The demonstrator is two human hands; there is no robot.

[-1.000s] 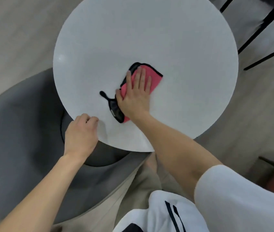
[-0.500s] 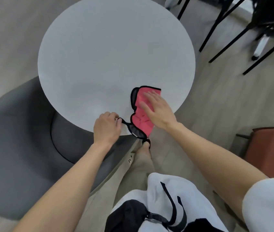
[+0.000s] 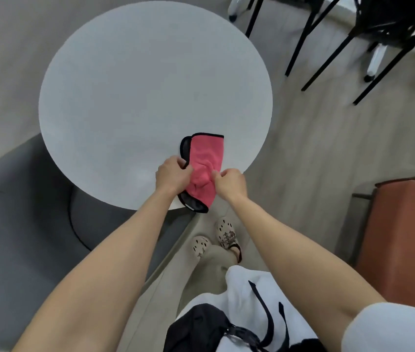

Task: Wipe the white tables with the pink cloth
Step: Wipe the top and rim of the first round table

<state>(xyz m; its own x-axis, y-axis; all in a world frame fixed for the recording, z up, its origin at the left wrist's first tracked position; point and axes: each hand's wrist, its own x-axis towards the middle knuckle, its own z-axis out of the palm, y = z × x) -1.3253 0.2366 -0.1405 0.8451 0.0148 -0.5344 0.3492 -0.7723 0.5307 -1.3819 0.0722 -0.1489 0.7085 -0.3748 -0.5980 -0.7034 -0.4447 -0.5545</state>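
Note:
A round white table [image 3: 138, 92] fills the upper left of the head view. The pink cloth [image 3: 205, 165] with black edging lies at the table's near right edge, its lower end hanging over the rim. My left hand [image 3: 172, 175] grips the cloth's left side with curled fingers. My right hand [image 3: 230, 184] pinches the cloth's right side, bunching the fabric between the two hands.
A grey armchair [image 3: 18, 224] sits under the table at the left. Black chair legs [image 3: 310, 47] stand at the upper right, a brown seat [image 3: 404, 237] at the right. My feet [image 3: 214, 240] are on the pale floor just below the table edge.
The cloth slid from the table's middle to its near edge. My right hand went from pressing flat on it to pinching it, and my left hand left the table rim and took hold of the cloth.

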